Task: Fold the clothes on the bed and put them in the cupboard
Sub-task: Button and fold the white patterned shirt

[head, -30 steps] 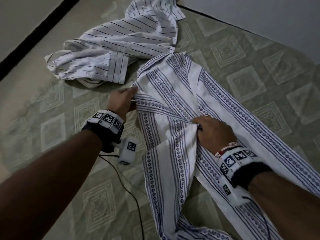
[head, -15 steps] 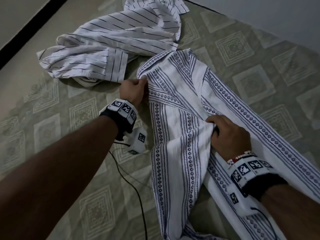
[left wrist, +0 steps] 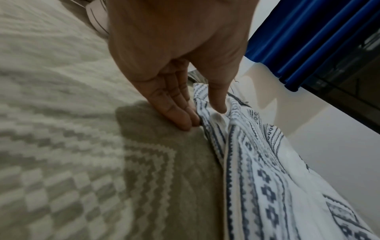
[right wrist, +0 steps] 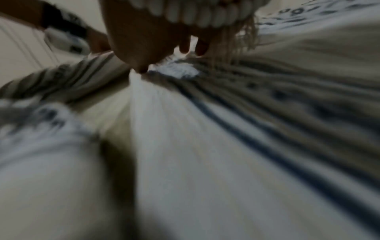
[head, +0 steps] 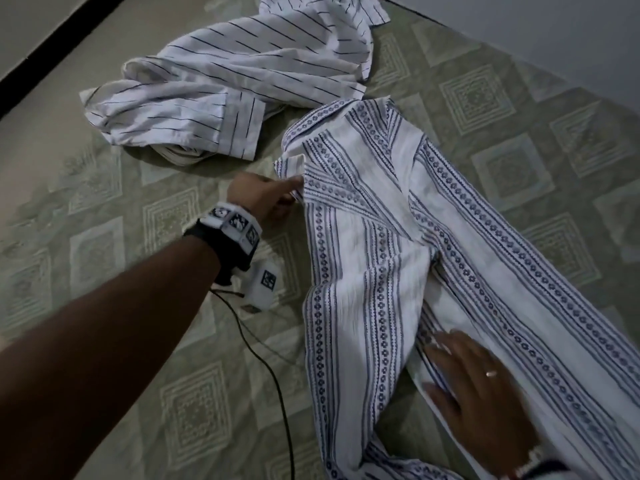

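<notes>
My left hand (head: 258,199) pinches the patterned shirt (head: 374,271) (collar edge, ten o'clock) while my right hand (head: 481,393) presses it flat-fingered.

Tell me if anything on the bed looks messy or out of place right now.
The pinstriped shirt lies crumpled and unfolded near the bed's far edge. The patterned garment is spread askew and creased, the left hand at its edge and the right hand flat on it. A black cable trails over the bedcover.
</notes>
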